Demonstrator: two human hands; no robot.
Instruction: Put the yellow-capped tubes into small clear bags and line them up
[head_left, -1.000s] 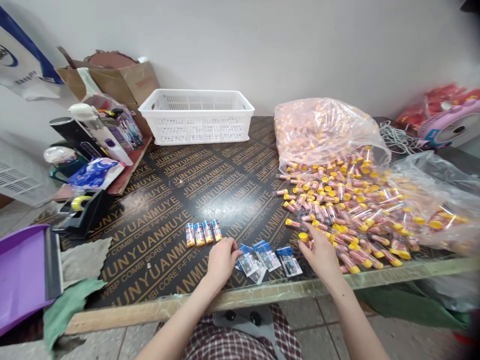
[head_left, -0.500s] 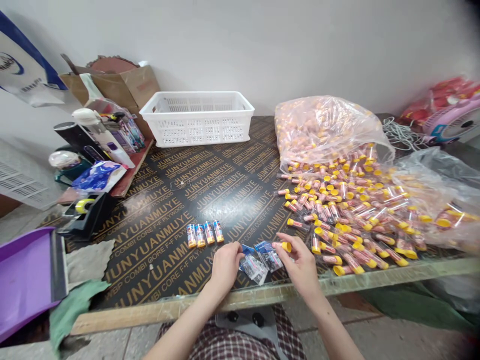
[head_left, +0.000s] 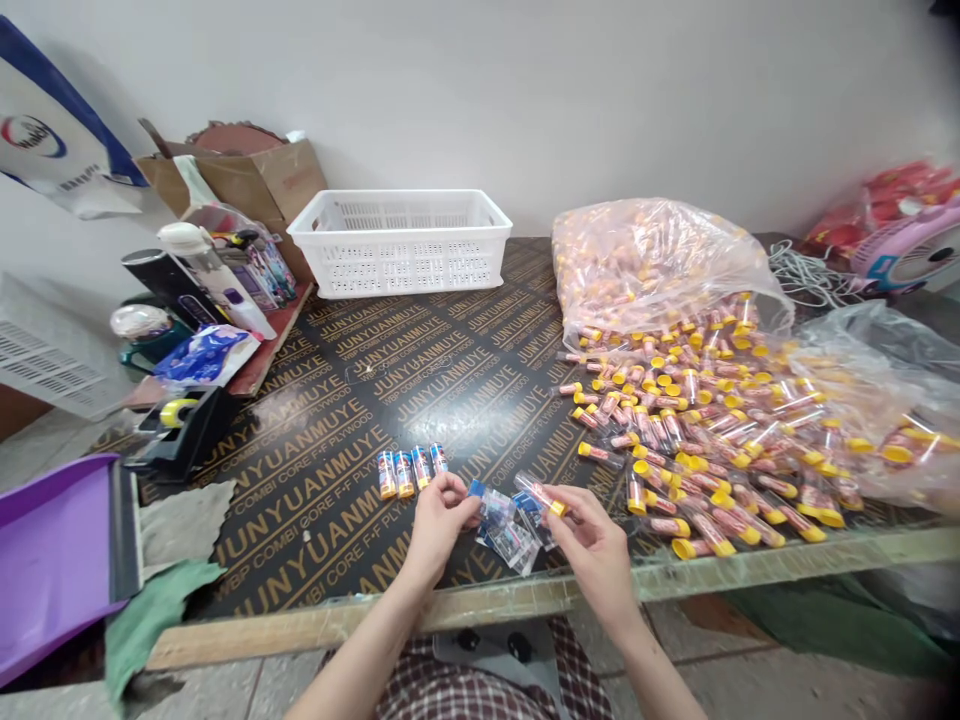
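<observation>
My left hand is closed in a pinch on the blue end of a clear printed plastic sleeve. The sleeve is over a small pile of similar flat sleeves near the table's front edge. Between the thumb and fingers of my right hand is a clear tube with a yellow cap, its clear end pointing left toward the sleeve and apart from it. Just beyond my left hand stands a short row of blue-printed tubes with yellow ends.
Many loose yellow-capped tubes cover the right side, spilling from a large plastic bag. A white basket stands against the wall. To the left are a tape dispenser, bottles and a purple dustpan-like tray.
My left fingers have picked up one sleeve from the pile and shifted slightly left. In my right hand the tube has turned so its clear end points left and up.
</observation>
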